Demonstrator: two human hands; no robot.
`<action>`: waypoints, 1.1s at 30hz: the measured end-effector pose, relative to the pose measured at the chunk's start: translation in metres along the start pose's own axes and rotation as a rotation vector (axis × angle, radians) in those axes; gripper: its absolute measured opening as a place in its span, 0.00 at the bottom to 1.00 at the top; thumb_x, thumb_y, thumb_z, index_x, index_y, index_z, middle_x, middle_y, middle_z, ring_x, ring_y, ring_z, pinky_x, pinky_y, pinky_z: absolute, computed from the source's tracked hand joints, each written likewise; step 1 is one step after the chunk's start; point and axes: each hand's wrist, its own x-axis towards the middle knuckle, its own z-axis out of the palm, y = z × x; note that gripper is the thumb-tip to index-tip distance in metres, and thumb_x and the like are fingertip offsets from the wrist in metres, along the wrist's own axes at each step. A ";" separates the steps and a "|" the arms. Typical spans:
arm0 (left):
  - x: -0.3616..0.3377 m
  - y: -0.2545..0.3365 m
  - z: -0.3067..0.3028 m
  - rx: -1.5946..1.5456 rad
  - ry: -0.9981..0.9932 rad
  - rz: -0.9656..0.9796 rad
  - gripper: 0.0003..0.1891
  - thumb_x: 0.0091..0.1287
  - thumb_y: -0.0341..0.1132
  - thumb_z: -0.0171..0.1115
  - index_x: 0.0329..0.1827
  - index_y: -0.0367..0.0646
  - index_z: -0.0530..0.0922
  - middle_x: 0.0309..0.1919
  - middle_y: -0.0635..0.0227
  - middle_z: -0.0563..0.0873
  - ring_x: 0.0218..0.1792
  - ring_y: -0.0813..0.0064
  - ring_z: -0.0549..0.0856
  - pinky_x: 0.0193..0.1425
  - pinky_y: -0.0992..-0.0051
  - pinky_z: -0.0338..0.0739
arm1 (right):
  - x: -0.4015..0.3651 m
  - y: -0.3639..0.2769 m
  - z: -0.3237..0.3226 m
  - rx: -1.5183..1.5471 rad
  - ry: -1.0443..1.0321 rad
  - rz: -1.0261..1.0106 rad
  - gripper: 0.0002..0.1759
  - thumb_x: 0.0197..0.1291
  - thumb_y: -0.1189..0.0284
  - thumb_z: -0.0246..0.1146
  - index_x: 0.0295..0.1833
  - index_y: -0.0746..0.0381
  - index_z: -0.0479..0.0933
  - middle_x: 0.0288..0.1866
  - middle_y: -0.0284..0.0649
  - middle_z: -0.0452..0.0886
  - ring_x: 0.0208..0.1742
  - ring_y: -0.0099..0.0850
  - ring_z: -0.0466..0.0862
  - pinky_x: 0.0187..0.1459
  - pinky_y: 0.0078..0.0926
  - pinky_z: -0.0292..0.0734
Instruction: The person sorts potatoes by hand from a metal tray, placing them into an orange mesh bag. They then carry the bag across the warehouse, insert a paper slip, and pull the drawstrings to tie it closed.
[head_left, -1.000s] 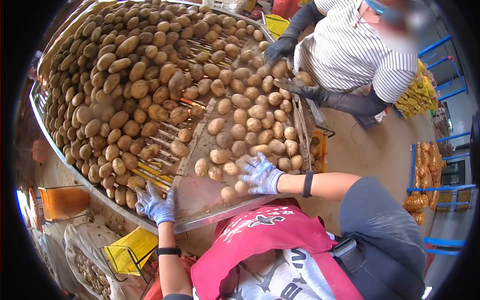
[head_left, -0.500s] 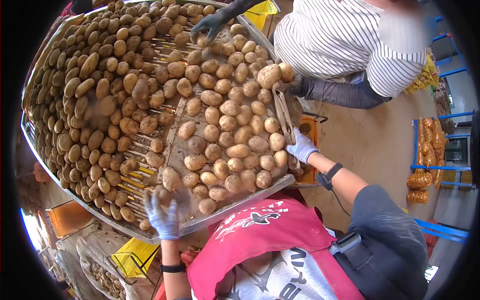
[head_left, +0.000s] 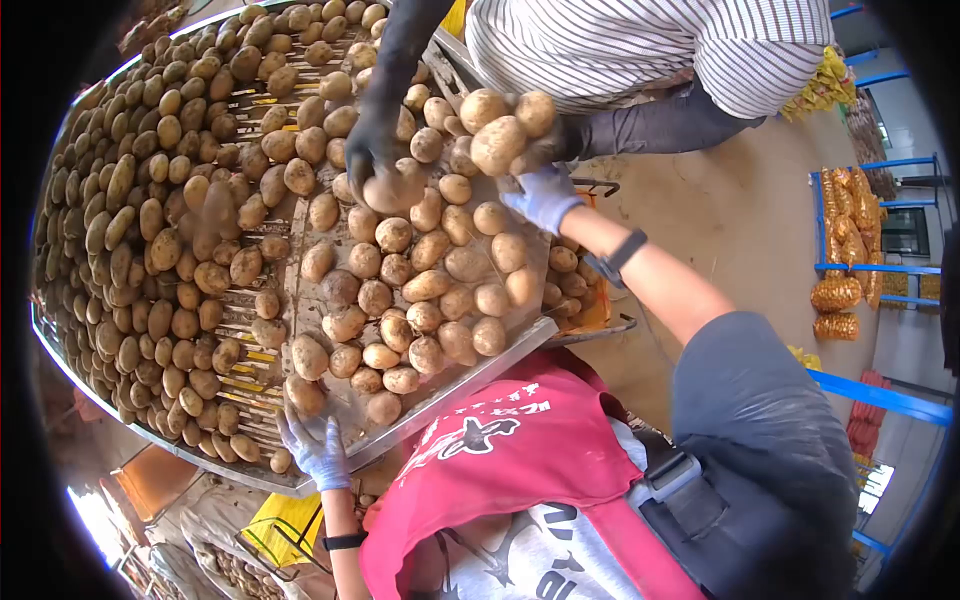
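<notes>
Many potatoes (head_left: 427, 286) lie on the metal-edged sorting table (head_left: 455, 380). My left hand (head_left: 315, 450), in a pale blue glove, is at the table's near edge with its fingers spread, just below a potato (head_left: 305, 395). Toward the table's right end, my right hand (head_left: 545, 198), also gloved, reaches out with its fingers apart, partly blurred. It is just below a large potato (head_left: 498, 145) in a cluster by a co-worker's dark-gloved hand (head_left: 555, 140). The co-worker's other dark-gloved hand (head_left: 375, 155) is over a blurred potato (head_left: 395, 187).
A co-worker in a striped top (head_left: 600, 50) leans in at the upper right. An orange crate (head_left: 597, 305) with potatoes stands below the table's right end. Filled orange net bags (head_left: 838, 293) are at the far right. A yellow crate (head_left: 280, 525) is at the lower left.
My right hand has moved up and left from the brown bar at the table's end toward the co-worker's hand. The bar has shifted up and left. The co-worker's other hand has come down over the potatoes.
</notes>
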 end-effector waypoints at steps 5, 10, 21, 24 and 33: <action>-0.025 0.021 -0.002 -0.008 0.033 0.071 0.45 0.47 0.37 0.69 0.70 0.44 0.58 0.69 0.45 0.57 0.69 0.44 0.59 0.70 0.54 0.56 | -0.095 0.006 0.040 0.305 0.070 0.157 0.40 0.54 0.51 0.62 0.70 0.52 0.58 0.61 0.56 0.67 0.62 0.49 0.70 0.60 0.42 0.67; -0.029 0.022 0.002 -0.016 -0.007 0.088 0.43 0.47 0.37 0.69 0.69 0.44 0.60 0.69 0.44 0.57 0.68 0.44 0.60 0.70 0.55 0.57 | -0.046 0.016 0.033 0.277 -0.047 0.316 0.38 0.58 0.44 0.52 0.69 0.53 0.60 0.53 0.54 0.78 0.56 0.51 0.76 0.57 0.45 0.70; -0.028 0.020 0.015 -0.078 -0.006 0.057 0.31 0.50 0.32 0.68 0.59 0.41 0.71 0.68 0.45 0.60 0.67 0.46 0.63 0.69 0.58 0.60 | -0.121 0.019 0.053 0.132 -0.428 0.148 0.29 0.59 0.50 0.53 0.52 0.63 0.75 0.51 0.55 0.79 0.53 0.49 0.78 0.53 0.43 0.73; -0.035 0.025 0.019 -0.105 0.007 0.062 0.29 0.50 0.32 0.67 0.58 0.40 0.72 0.69 0.45 0.59 0.67 0.46 0.63 0.69 0.59 0.61 | -0.118 0.015 0.039 0.106 -0.516 0.031 0.27 0.59 0.51 0.53 0.45 0.65 0.79 0.44 0.55 0.81 0.47 0.48 0.81 0.49 0.43 0.74; -0.032 0.042 0.022 -0.035 0.039 -0.034 0.29 0.49 0.34 0.69 0.56 0.40 0.74 0.68 0.46 0.60 0.66 0.47 0.65 0.67 0.61 0.64 | -0.077 0.007 0.028 0.332 -0.803 0.079 0.24 0.62 0.55 0.53 0.42 0.67 0.81 0.36 0.49 0.84 0.29 0.38 0.85 0.34 0.34 0.80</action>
